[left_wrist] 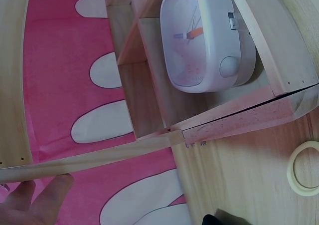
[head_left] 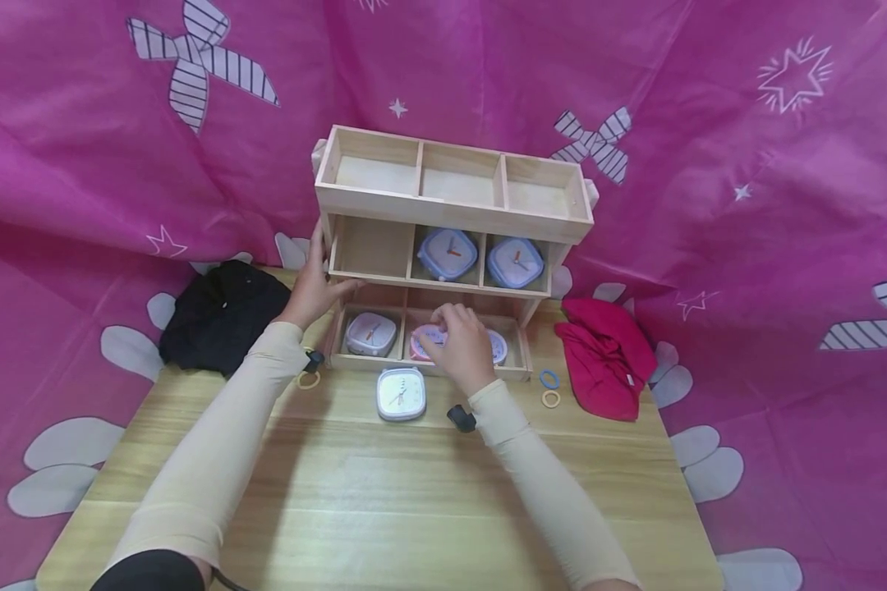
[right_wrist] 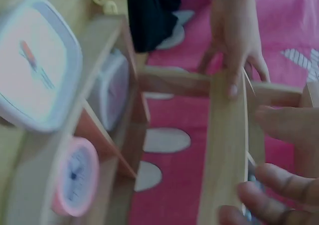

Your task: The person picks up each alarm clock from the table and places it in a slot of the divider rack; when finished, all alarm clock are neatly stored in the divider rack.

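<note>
Left hand (head_left: 313, 287) grips wooden shelf (head_left: 443, 197) edge at frame centre-left, apparently steadying it, right hand (head_left: 460, 343) grasping pink clock (head_left: 429, 338) in bottom-middle compartment

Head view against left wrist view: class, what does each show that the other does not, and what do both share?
Only the head view shows the two blue square clocks on the middle shelf, the crumpled red cloth, and the right hand at the pink round clock. Only the left wrist view shows the left hand's fingertips under a shelf board. Both show the tiered wooden shelf unit, the white square clock in its bottom-left compartment, and the yellow ring.
</note>
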### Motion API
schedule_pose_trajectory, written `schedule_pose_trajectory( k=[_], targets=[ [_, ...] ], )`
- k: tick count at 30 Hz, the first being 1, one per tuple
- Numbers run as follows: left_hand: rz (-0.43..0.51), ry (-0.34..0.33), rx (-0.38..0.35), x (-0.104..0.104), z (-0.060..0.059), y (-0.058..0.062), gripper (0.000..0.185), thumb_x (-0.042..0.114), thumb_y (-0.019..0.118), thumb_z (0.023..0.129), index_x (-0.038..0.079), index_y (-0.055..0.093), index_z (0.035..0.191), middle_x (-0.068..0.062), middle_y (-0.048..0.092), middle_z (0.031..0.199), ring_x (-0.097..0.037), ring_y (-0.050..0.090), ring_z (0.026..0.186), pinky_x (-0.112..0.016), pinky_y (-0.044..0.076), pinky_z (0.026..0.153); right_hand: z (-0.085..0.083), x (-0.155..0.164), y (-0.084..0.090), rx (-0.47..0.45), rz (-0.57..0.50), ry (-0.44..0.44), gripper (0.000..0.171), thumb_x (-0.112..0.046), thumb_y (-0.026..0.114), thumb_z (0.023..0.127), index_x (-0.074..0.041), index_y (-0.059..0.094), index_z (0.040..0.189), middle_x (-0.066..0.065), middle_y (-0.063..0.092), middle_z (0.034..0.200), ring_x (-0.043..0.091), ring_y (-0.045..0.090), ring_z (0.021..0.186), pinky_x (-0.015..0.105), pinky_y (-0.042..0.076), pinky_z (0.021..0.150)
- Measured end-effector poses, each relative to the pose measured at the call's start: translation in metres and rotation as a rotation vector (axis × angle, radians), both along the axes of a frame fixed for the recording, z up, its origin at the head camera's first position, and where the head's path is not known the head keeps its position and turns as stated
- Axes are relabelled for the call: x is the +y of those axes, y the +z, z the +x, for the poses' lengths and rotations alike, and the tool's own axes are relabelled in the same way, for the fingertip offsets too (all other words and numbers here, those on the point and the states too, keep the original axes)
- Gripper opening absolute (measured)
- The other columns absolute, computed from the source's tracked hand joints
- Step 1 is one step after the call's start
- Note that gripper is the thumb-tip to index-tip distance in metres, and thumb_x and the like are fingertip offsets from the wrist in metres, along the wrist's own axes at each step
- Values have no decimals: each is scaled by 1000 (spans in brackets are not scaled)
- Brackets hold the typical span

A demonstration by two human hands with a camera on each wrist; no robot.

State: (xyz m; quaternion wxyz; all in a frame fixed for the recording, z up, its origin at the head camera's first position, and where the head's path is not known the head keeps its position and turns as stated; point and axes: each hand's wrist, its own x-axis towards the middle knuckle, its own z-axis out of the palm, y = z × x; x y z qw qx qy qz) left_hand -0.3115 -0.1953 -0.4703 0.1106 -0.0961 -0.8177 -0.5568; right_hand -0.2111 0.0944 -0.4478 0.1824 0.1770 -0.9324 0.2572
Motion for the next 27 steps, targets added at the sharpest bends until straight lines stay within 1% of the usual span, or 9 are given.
schedule_pose_trajectory(
  k=[3, 7, 9, 12, 15, 18, 21, 24, 27],
  targets=[
    [2, 2, -5, 0, 0, 0, 133, 7, 88, 87, 44, -9, 170, -14, 18, 179, -43, 27, 162, -72, 35, 123, 13, -2, -10, -131, 40, 26, 47, -36, 89, 87, -7, 68, 117, 10, 70, 106, 29, 67, 99, 46, 59, 86],
    [-3, 5, -5, -1, 0, 0, 133, 7, 89, 87, 44, -9, 170, -15, 18, 179, -44, 27, 162, -73, 35, 122, 25, -5, -26, -273, 98, 52, 57, -41, 90, 85, -7, 65, 124, 12, 71, 118, 31, 70, 107, 48, 61, 89],
    [0, 3, 2, -1, 0, 0, 133, 6, 89, 87, 43, -8, 170, -16, 19, 179, -43, 27, 162, -74, 34, 122, 28, -6, -34, -322, 129, 59, 59, -42, 91, 84, -8, 65, 124, 12, 71, 119, 31, 70, 107, 46, 61, 89],
    [5, -1, 11, -1, 0, 0, 133, 4, 88, 86, 42, -8, 170, -17, 21, 178, -43, 28, 162, -75, 34, 121, 33, -7, -46, -380, 157, 67, 65, -41, 94, 81, -8, 65, 129, 11, 69, 123, 31, 69, 111, 46, 61, 94],
    [4, -2, 9, -1, 0, -1, 134, 2, 88, 86, 42, -8, 170, -17, 22, 178, -42, 28, 162, -75, 34, 121, 36, -8, -57, -417, 147, 71, 74, -37, 96, 78, -7, 63, 136, 13, 67, 128, 34, 68, 115, 49, 60, 95],
    [2, -2, 3, 0, 1, -1, 135, 0, 87, 86, 42, -9, 170, -17, 21, 178, -42, 28, 162, -75, 34, 122, 37, -9, -68, -424, 106, 75, 85, -32, 99, 74, -8, 58, 144, 17, 62, 140, 40, 67, 121, 54, 59, 99],
    [-1, -2, 0, 0, 0, 0, 134, 2, 87, 86, 42, -9, 170, -17, 21, 178, -42, 27, 162, -75, 34, 121, 36, -10, -79, -417, 41, 86, 94, -25, 100, 71, -8, 53, 151, 23, 54, 153, 45, 63, 128, 58, 58, 103],
    [-3, -5, -2, 0, 0, 0, 134, 4, 88, 87, 43, -9, 170, -17, 20, 178, -42, 27, 162, -75, 34, 121, 34, -11, -88, -422, -12, 87, 96, -21, 99, 72, -8, 50, 153, 27, 49, 158, 47, 61, 133, 60, 56, 106],
    [-5, -5, -5, 1, 1, 1, 134, 5, 88, 86, 43, -9, 170, -16, 19, 179, -42, 26, 163, -75, 33, 122, 32, -12, -94, -440, -46, 71, 91, -20, 98, 74, -10, 52, 152, 25, 49, 157, 47, 61, 134, 61, 56, 106]
  ],
)
